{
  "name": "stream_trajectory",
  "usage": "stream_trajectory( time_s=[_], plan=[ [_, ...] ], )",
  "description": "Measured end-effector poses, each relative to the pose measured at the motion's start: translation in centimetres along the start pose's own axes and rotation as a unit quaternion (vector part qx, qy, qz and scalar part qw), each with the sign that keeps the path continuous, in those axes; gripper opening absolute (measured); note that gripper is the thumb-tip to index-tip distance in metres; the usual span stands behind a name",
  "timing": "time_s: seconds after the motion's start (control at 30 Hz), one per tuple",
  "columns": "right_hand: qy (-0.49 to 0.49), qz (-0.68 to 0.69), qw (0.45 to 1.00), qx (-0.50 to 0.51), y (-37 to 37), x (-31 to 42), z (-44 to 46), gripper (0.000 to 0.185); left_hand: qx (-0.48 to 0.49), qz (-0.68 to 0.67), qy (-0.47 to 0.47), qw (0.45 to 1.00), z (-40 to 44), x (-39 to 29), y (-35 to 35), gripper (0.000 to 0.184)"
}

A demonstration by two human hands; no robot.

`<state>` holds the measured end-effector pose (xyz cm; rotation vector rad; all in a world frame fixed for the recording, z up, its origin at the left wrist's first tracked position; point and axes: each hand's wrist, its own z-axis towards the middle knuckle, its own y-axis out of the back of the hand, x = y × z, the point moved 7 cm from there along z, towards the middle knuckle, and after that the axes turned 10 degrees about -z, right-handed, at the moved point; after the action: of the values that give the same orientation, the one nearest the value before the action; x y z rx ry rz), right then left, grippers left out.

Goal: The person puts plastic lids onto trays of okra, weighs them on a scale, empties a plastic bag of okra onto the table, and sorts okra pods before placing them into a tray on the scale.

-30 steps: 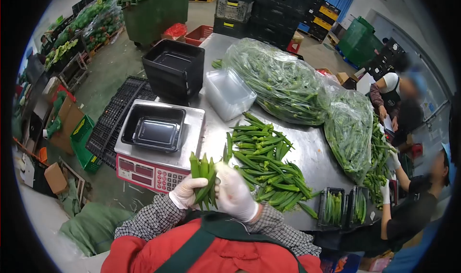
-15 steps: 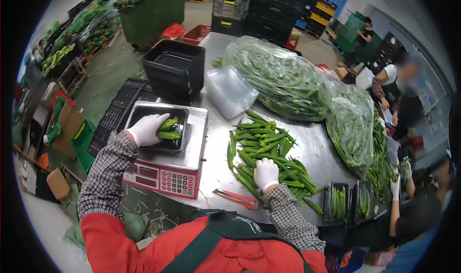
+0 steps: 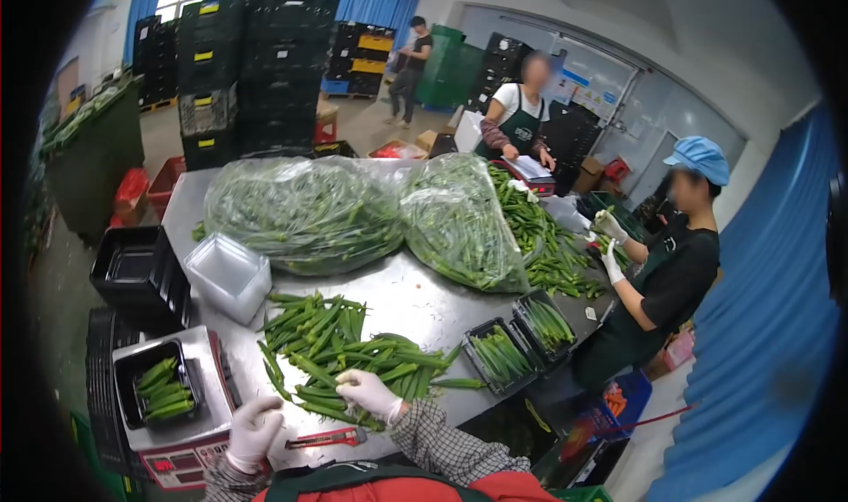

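My left hand (image 3: pixel 254 433), in a white glove, is in front of the scale with its fingers curled in and nothing visible in them. My right hand (image 3: pixel 369 394), gloved too, is closed at the near edge of the loose okra pile (image 3: pixel 331 347); its fingertips are partly hidden among the pods. A black tray (image 3: pixel 132 405) holding several okra pods (image 3: pixel 164 389) rests on the red-based weighing scale (image 3: pixel 205 396), left of my left hand. Between my hands and the table edge lies a red box cutter (image 3: pixel 325 439).
Behind the pile stand clear tubs (image 3: pixel 228 277) and bulging plastic bags of okra (image 3: pixel 305 215). Stacked black trays (image 3: pixel 137 268) are at the left. Two filled trays (image 3: pixel 502 354) sit on the right, near a co-worker (image 3: pixel 676 272) with gloved hands. Another person (image 3: pixel 521 118) stands farther back.
My left hand has let go of the okra in the tray on the scale and drawn back toward me. My right hand stays at the pile. The view has swung right and up.
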<state>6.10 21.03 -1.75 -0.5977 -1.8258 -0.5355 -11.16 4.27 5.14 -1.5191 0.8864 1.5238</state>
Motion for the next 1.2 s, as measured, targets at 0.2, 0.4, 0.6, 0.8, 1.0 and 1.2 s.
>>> stream_trajectory(
  time_s=[0.2, 0.4, 0.6, 0.8, 1.0, 1.2],
  plan=[
    [-0.005, 0.115, 0.993, 0.004, 0.3, -0.4, -3.1, 0.024, 0.068, -0.145, 0.108, 0.981, -0.4, 4.3, -5.2, 0.023],
    [0.019, 0.092, 0.992, 0.083, -1.7, -0.1, -5.1, 0.024, 0.047, -0.196, 0.142, 0.969, 0.4, 5.2, -6.0, 0.03],
    [0.0, 0.065, 0.992, 0.107, -3.1, -0.2, -5.9, 0.027, 0.034, -0.268, 0.159, 0.95, 0.7, 6.2, -7.0, 0.028],
    [0.019, 0.049, 0.993, 0.108, -2.3, -0.8, -6.2, 0.03, 0.077, -0.145, 0.115, 0.98, 0.6, 4.9, -8.3, 0.028],
    [0.003, 0.076, 0.996, -0.036, 4.0, 0.8, -7.2, 0.04, 0.184, 0.407, -0.147, 0.883, -0.9, 8.0, -7.6, 0.038],
    [0.064, 0.156, 0.975, -0.146, 8.5, 1.2, -8.1, 0.03, 0.161, 0.48, -0.181, 0.843, -2.7, 11.0, -6.6, 0.023]
  ],
)
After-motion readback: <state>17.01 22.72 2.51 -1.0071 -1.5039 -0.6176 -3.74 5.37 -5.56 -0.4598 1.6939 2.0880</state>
